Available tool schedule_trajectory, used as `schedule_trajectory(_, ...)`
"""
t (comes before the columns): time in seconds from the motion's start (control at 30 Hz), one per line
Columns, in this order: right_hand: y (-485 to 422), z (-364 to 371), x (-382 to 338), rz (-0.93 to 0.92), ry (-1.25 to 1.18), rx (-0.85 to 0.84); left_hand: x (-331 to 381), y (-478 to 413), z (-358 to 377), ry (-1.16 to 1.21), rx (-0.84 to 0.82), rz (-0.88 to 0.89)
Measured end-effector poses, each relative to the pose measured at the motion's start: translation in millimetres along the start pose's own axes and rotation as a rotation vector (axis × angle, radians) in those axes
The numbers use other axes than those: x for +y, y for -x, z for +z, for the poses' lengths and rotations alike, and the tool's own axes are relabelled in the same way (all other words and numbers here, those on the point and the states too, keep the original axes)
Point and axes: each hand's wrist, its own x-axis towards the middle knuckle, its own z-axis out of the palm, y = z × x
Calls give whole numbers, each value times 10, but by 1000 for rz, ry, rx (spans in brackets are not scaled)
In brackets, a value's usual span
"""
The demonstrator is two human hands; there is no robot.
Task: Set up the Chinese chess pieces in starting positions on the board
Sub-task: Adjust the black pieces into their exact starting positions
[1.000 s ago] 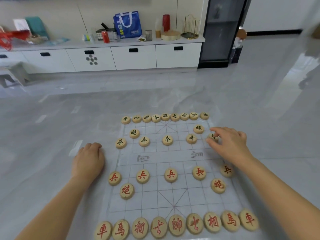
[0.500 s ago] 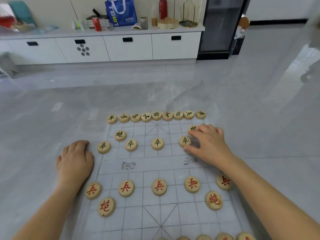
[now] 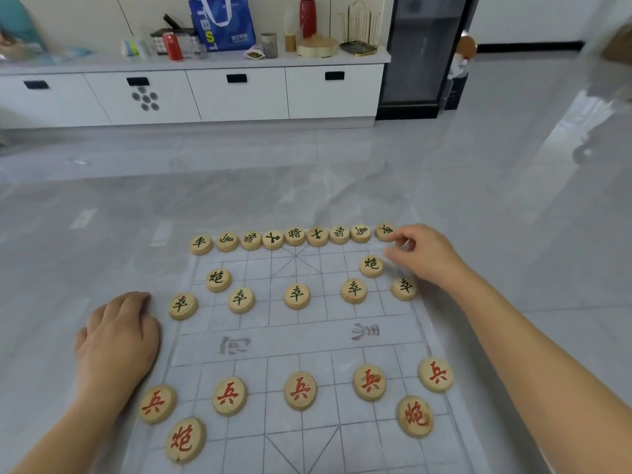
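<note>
Five red 兵 (image 3: 300, 390), right hand (image 3: 427, 254) touching 車 (image 3: 384, 230)

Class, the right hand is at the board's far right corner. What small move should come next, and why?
Probably nudge the black chariot onto the corner point: the right hand touches its edge, and its gap to the black horse looks slightly wide.
</note>
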Motion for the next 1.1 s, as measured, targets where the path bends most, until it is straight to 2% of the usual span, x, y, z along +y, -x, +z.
schedule_trajectory(0.1, 41, 96, -151, -113, 230, -151, 4, 4, -11, -7, -1, 1)
schedule_trajectory(0.2, 52, 165, -195, -156, 368, -196, -2, 13, -6, -1, 2, 1)
schedule_trajectory(0.5, 23, 141, -161, -166, 320, -253, 7, 23, -22, 7, -2, -2)
schedule_trajectory(0.57, -22, 44, -116, -107, 52, -263, 12, 26, -32, 8, -6, 0)
schedule_trajectory(0.63, -133, -77, -8, -14, -210, -139, 21, 26, -32, 6, -4, -2)
schedule_trajectory(0.7, -269, -110, 120, 77, -130, 0, 30, 24, -29, 3, -1, -8)
schedule_trajectory(0.77, -357, -29, 167, 125, 39, -2, 28, 18, -25, -2, -4, -11)
schedule_trajectory(0.9, -430, 144, 82, 42, 242, -18, 12, 9, -16, -10, -12, -15)
schedule_trajectory(0.97, -466, 120, 80, 31, 267, -23, 17, 8, -16, -7, -10, -18)
schedule_trajectory(1.1, -510, 35, 181, 35, 183, -147, 3, 6, -3, -4, -9, -17)
